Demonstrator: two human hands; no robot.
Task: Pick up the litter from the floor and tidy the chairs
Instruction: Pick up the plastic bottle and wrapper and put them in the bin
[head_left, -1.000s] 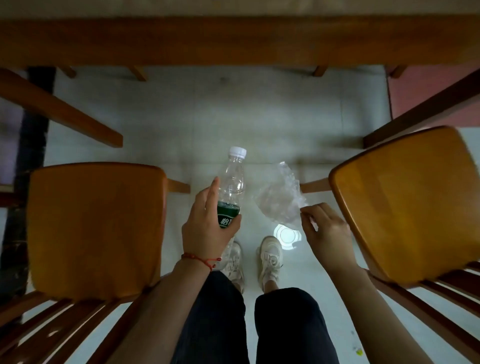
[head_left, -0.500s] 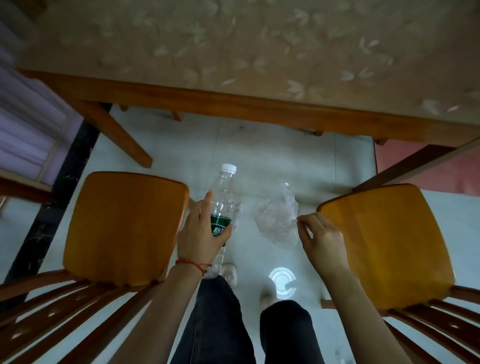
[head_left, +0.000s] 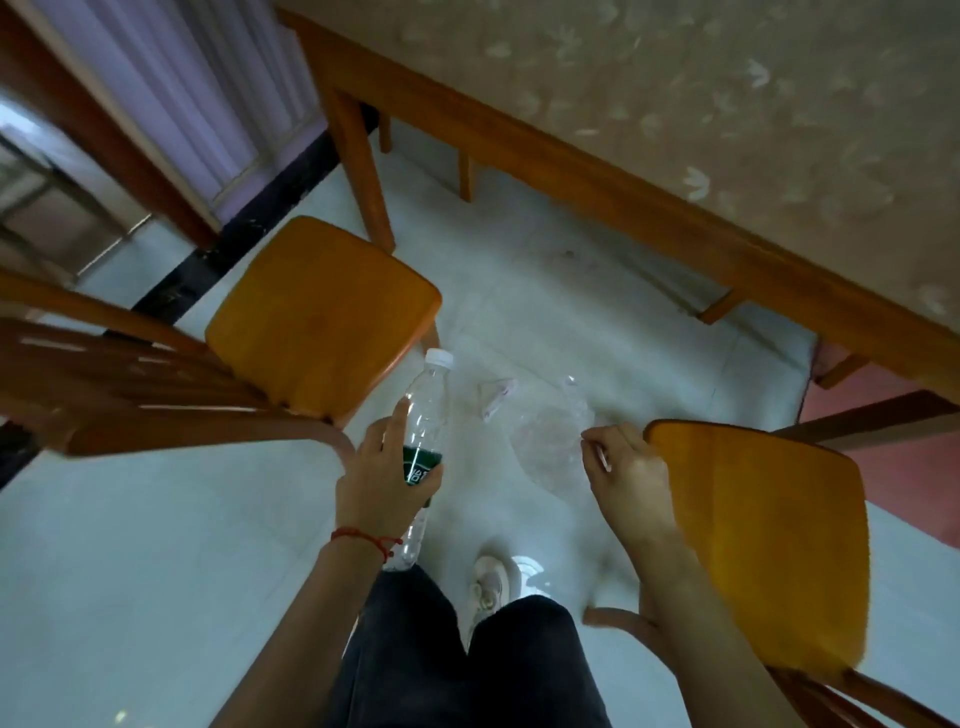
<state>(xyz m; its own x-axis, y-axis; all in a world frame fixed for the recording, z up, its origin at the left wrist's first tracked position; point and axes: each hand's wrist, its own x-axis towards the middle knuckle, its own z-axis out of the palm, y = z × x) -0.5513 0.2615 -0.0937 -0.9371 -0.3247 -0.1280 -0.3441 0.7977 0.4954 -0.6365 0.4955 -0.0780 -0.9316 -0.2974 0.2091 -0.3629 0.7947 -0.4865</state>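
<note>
My left hand (head_left: 382, 480) grips a clear plastic bottle (head_left: 425, 410) with a white cap and green label, held upright above the floor. My right hand (head_left: 626, 470) pinches a crumpled clear plastic bag (head_left: 550, 441) that hangs beside the bottle. A small scrap of wrapper (head_left: 496, 397) lies on the pale floor between the two. One wooden chair (head_left: 317, 312) stands to my left, pulled out from the table. A second wooden chair (head_left: 769, 540) stands to my right, close against my right hand.
A wooden table (head_left: 613, 192) with a floral cloth runs across the top right, with legs and further chair legs beneath it. A curtain (head_left: 208, 88) and dark floor strip lie at upper left. My legs and a white shoe (head_left: 491, 582) are below.
The view has lifted and swung left, bringing the tabletop and curtain into sight. Both hands keep their hold on the bottle and bag. The wrapper scrap on the floor has come into view.
</note>
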